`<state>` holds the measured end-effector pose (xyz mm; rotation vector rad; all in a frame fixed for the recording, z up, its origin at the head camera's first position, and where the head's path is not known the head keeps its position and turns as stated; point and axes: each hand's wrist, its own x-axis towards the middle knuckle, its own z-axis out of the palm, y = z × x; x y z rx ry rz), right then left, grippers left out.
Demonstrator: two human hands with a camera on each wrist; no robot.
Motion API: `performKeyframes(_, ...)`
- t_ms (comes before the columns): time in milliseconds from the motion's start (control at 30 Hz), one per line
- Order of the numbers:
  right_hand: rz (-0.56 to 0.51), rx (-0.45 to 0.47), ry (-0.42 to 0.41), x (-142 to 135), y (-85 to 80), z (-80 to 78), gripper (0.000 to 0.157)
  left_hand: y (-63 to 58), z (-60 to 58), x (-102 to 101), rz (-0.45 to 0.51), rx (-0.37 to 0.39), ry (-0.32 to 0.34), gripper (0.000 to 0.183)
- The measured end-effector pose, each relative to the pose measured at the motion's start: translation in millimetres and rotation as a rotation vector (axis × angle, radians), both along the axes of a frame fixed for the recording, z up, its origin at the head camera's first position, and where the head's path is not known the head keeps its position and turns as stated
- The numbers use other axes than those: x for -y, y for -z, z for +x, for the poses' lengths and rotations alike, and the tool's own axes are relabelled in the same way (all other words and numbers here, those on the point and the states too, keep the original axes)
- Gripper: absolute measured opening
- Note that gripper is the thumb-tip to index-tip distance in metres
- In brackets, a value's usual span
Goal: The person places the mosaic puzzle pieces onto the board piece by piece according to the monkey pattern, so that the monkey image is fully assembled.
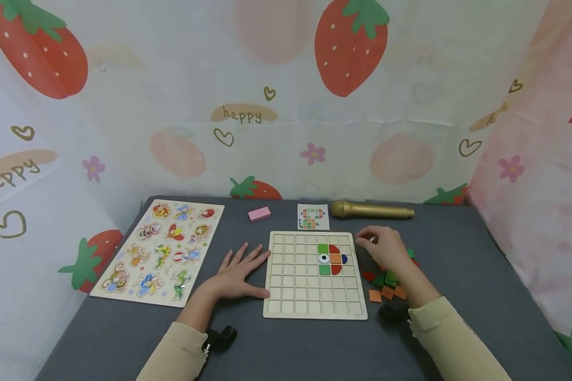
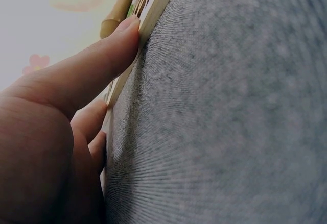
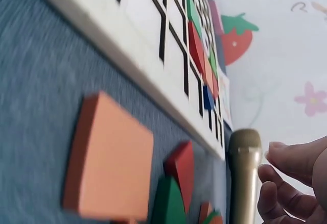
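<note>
A pale wooden grid board [image 1: 295,296] lies flat on the table. In its upper right cells sit green tiles [image 1: 323,248], red curved pieces [image 1: 334,269], an orange square [image 1: 336,258], a white eye piece [image 1: 323,259] and a blue piece [image 1: 345,259]. My left hand [image 1: 235,278] rests spread at the board's left edge; in the left wrist view its thumb [image 2: 110,55] lies along that edge. By the upper right corner, my right hand [image 1: 386,248] pinches a small white-and-dark piece [image 1: 374,239], mostly hidden by the fingers.
Loose orange squares [image 1: 375,296], green and red pieces lie right of the board, under the right forearm. Behind it are a picture card [image 1: 313,217], a gold microphone [image 1: 376,210] and a pink block [image 1: 259,214]. An insect puzzle board [image 1: 159,254] lies at left.
</note>
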<state>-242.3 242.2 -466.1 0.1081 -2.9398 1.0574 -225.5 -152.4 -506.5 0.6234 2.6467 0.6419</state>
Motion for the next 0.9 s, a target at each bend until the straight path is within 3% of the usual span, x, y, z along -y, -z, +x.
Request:
performKeyframes(600, -0.045, 0.088, 0.062, -48.7, 8.0, -6.1, 0.036, -0.7, 0.5, -0.1, 0.015, 0.004, 0.006, 0.103)
performKeyframes(900, 0.076, 0.175, 0.059, -61.7, 13.7, -14.2, 0.049, -0.4, -0.2, 1.4, 0.008, 0.008, 0.004, 0.104)
